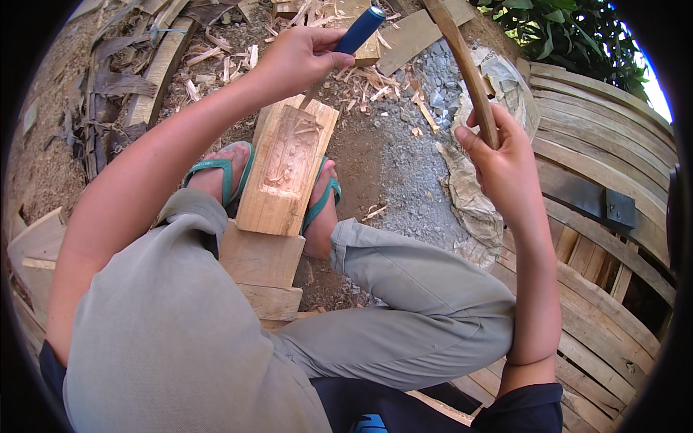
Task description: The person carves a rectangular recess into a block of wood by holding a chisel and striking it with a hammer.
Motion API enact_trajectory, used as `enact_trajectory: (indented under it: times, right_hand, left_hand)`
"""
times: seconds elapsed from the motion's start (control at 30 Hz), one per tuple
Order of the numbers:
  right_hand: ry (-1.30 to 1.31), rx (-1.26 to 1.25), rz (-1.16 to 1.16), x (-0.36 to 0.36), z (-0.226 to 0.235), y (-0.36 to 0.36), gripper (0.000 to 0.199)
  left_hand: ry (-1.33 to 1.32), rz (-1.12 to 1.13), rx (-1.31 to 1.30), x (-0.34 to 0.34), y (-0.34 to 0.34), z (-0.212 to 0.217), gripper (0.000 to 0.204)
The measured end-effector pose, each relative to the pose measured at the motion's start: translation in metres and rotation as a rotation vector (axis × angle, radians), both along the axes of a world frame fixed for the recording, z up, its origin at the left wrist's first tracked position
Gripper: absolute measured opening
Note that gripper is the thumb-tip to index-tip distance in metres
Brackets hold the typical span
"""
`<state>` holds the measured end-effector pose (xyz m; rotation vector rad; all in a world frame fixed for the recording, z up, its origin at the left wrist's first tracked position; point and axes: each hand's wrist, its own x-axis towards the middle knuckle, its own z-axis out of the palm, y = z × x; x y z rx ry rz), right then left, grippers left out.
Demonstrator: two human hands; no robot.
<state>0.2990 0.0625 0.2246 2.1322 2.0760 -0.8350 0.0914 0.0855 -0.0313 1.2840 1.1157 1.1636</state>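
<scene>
My left hand (pixel 307 61) is closed round a chisel (pixel 361 30) with a blue handle, tilted so its blade points down at the far end of a wooden block (pixel 278 213). A shallow rectangular hollow is cut into the block's top, with loose shavings lying in it. The block sits between my feet, which are in green flip-flops (pixel 225 177). Off to the right, my right hand (pixel 502 155) grips a wooden stick-like handle (pixel 462 54), raised and slanting up to the left. Its far end runs out of the picture, so what it carries is hidden.
Wooden boards (pixel 260 256) lie under and behind the block. Wood chips (pixel 310 14) litter the ground ahead. Grey gravel (pixel 415 173) and a crumpled paper sack (pixel 469 195) lie to the right, beside stacked planks (pixel 592 123). Old timber (pixel 162 68) lies at the left.
</scene>
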Motion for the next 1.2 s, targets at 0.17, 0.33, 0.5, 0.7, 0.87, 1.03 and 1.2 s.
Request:
enact_trajectory:
  times: [0.17,0.33,0.5,0.7,0.87,1.03,1.2]
  right_hand:
    - [-0.004,0.000,-0.002,-0.004,0.002,-0.003,0.022]
    - [0.013,0.009,-0.018,-0.009,0.006,-0.003,0.021]
    - [0.009,0.002,-0.030,-0.008,0.008,-0.003,0.020]
    - [-0.008,0.011,-0.010,-0.008,0.007,-0.003,0.020]
    - [-0.023,0.086,0.045,-0.007,0.011,-0.006,0.021]
    - [-0.112,0.242,0.197,0.006,-0.013,-0.027,0.021]
    - [-0.194,0.140,0.230,0.007,-0.010,-0.022,0.022]
  left_hand:
    - [0.014,0.000,-0.033,-0.001,-0.004,0.009,0.049]
    - [0.102,0.014,0.006,-0.001,-0.005,0.009,0.049]
    - [0.124,-0.034,-0.030,-0.001,-0.008,0.017,0.047]
    - [0.020,-0.043,0.016,0.000,-0.009,0.009,0.045]
    - [-0.056,-0.101,-0.010,0.000,-0.013,0.012,0.042]
    - [-0.047,-0.080,-0.043,-0.003,-0.012,0.013,0.043]
    - [-0.037,-0.073,-0.023,-0.002,-0.008,0.002,0.044]
